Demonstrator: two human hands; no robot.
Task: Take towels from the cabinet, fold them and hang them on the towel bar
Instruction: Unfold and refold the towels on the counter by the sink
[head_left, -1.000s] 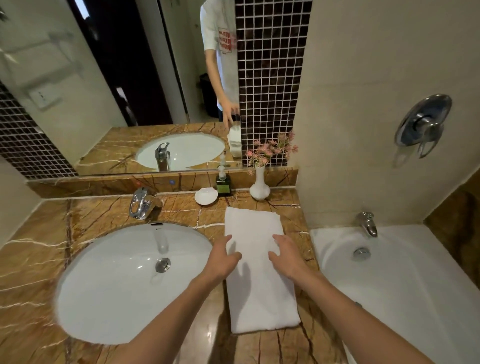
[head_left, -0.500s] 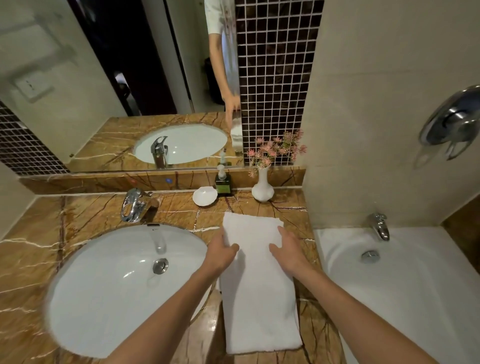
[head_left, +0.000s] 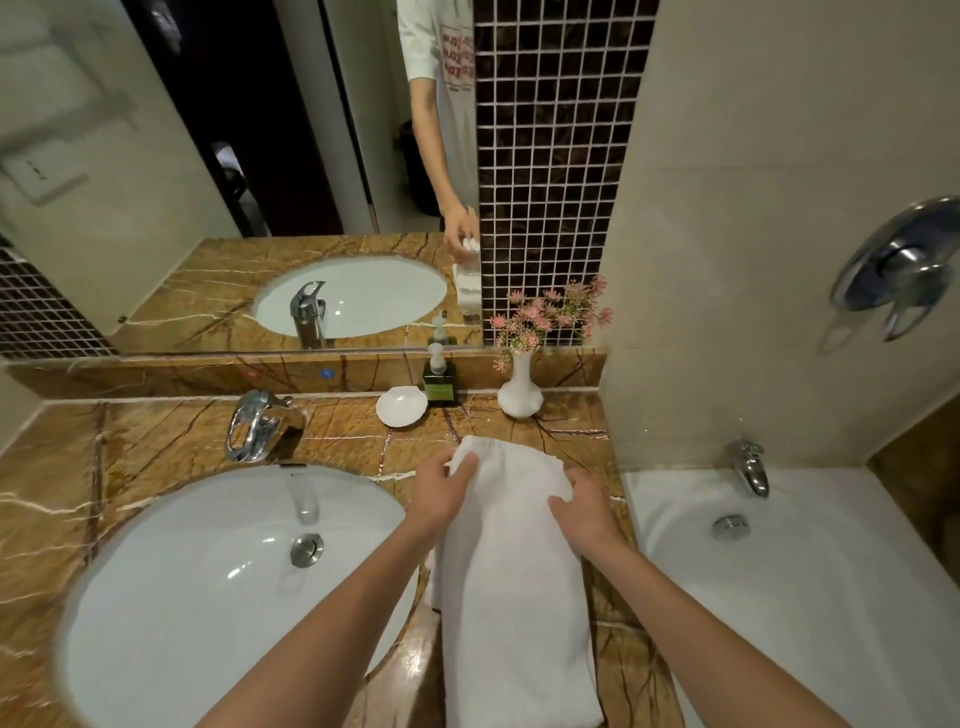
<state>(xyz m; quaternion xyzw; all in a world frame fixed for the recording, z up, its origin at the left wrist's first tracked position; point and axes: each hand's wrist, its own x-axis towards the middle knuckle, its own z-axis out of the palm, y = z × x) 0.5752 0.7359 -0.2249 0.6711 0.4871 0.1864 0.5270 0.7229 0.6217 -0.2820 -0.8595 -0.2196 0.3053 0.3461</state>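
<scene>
A white towel (head_left: 511, 597), folded into a long narrow strip, lies on the brown marble counter (head_left: 156, 441) between the sink and the bathtub. My left hand (head_left: 440, 491) grips the towel's far left corner, fingers curled over the edge. At the far right corner my right hand (head_left: 582, 506) pinches the cloth. The far end of the towel is lifted and bunched between the two hands. No towel bar or cabinet is in view.
A white oval sink (head_left: 208, 587) with a chrome faucet (head_left: 254, 423) lies to the left. A soap dish (head_left: 401, 407), soap bottle (head_left: 440, 376) and white flower vase (head_left: 519, 389) stand behind the towel. The bathtub (head_left: 805, 597) is to the right, the mirror (head_left: 234, 182) ahead.
Both hands slid from the towel's middle to its far end and took hold of the two corners. The far edge, flat before, is now raised and bunched.
</scene>
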